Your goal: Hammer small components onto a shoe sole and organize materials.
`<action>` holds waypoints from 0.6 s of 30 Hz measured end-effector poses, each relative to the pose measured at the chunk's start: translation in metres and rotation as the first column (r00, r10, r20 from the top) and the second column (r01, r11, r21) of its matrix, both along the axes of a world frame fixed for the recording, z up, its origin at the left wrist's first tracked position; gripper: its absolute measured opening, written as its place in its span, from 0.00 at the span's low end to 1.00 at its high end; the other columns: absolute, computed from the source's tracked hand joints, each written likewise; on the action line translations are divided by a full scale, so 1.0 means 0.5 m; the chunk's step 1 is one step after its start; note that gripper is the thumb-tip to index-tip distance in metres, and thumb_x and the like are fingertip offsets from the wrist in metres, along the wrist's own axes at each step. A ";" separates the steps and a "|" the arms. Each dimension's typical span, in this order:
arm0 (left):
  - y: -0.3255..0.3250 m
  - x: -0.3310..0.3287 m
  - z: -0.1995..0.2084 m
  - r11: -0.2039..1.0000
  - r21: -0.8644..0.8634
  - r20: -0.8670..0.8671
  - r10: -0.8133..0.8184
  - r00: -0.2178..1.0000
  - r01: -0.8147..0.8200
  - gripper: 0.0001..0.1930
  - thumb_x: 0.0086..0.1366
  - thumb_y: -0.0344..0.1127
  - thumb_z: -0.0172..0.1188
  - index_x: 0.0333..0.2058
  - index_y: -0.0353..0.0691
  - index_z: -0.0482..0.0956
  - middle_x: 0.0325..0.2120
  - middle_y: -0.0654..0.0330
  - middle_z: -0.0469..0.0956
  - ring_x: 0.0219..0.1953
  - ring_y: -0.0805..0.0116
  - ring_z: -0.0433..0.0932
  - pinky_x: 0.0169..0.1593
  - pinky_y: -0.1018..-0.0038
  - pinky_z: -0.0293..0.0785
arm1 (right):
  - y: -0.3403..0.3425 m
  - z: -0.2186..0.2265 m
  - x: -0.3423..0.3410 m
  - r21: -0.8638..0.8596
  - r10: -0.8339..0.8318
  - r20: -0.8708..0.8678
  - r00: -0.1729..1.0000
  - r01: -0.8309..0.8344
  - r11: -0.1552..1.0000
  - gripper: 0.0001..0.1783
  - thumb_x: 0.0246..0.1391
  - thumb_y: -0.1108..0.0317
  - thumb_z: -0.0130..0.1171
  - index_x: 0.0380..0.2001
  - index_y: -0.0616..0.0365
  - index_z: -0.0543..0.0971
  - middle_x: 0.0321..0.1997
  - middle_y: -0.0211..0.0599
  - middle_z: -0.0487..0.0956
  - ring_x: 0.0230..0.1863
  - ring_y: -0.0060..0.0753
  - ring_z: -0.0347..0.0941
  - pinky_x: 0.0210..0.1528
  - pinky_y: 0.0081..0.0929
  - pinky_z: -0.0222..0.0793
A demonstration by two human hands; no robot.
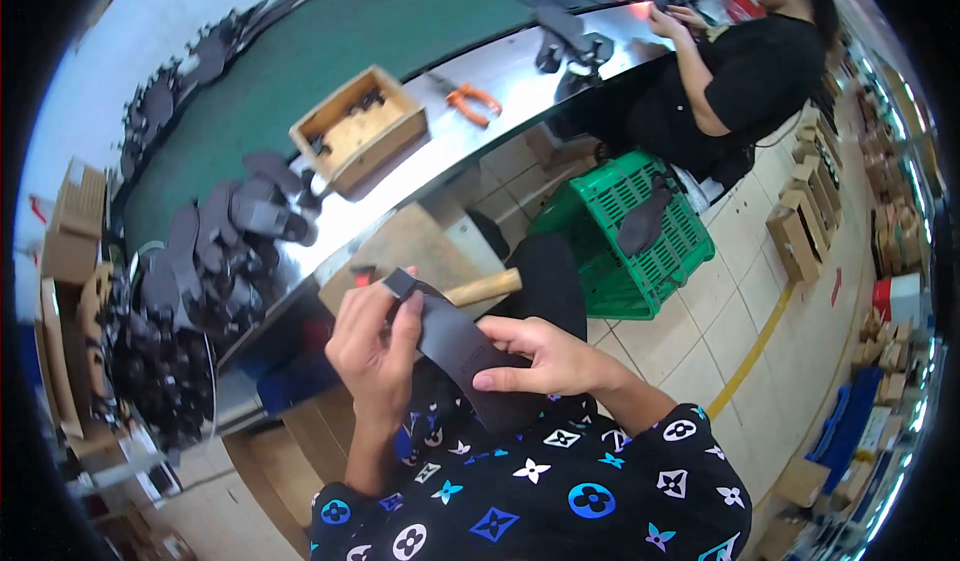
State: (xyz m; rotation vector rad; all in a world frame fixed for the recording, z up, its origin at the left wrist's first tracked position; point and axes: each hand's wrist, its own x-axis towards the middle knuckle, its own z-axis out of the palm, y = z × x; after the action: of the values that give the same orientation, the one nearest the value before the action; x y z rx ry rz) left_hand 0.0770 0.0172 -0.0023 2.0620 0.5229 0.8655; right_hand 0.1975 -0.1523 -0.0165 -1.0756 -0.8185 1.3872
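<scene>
A dark grey sandal sole is held in front of my body, tilted, between my two hands. My left hand pinches its far end, where a small black square piece sticks up by the thumb and fingertips. My right hand grips the sole's right edge near the middle, thumb on top and fingers beneath. Just beyond the sole, a wooden handle lies on a worn board; the tool's head is hidden behind my left hand and the sole.
A wooden box with small black parts and orange-handled pliers rest on the metal bench edge. Dark soles pile up at left, beside a green belt. Right stands a green crate; beyond it a co-worker handles a sole.
</scene>
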 end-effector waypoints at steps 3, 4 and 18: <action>0.010 0.047 -0.027 0.981 -0.073 -0.158 -0.189 0.969 0.180 0.22 0.64 0.33 0.63 0.55 0.33 0.75 0.45 0.48 0.81 0.47 0.62 0.80 0.52 0.71 0.72 | -0.057 -0.046 0.051 0.080 -0.316 0.306 0.898 0.307 0.948 0.22 0.59 0.66 0.64 0.52 0.65 0.71 0.42 0.33 0.78 0.44 0.20 0.73 0.47 0.23 0.70; 0.011 0.056 -0.041 0.982 -0.041 -0.156 -0.188 0.970 0.183 0.26 0.65 0.37 0.62 0.60 0.33 0.71 0.46 0.50 0.81 0.49 0.64 0.79 0.54 0.71 0.71 | -0.071 -0.057 0.074 0.076 -0.427 0.298 0.854 0.425 0.902 0.19 0.59 0.67 0.63 0.49 0.65 0.73 0.41 0.32 0.79 0.42 0.18 0.72 0.45 0.22 0.70; 0.231 -0.079 0.063 0.818 0.038 0.294 0.540 0.789 -0.574 0.24 0.68 0.36 0.61 0.61 0.43 0.71 0.48 0.60 0.76 0.38 0.74 0.76 0.39 0.77 0.74 | 0.145 -0.094 0.242 0.426 -0.633 0.528 0.566 0.469 0.774 0.13 0.61 0.66 0.58 0.44 0.63 0.79 0.35 0.46 0.80 0.32 0.36 0.76 0.36 0.32 0.71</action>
State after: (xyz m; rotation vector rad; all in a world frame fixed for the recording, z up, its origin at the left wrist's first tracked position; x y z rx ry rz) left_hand 0.0373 0.1327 0.0295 1.8680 0.9745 1.5414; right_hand 0.3185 -0.0798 -0.0633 -1.4866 -0.9822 0.3232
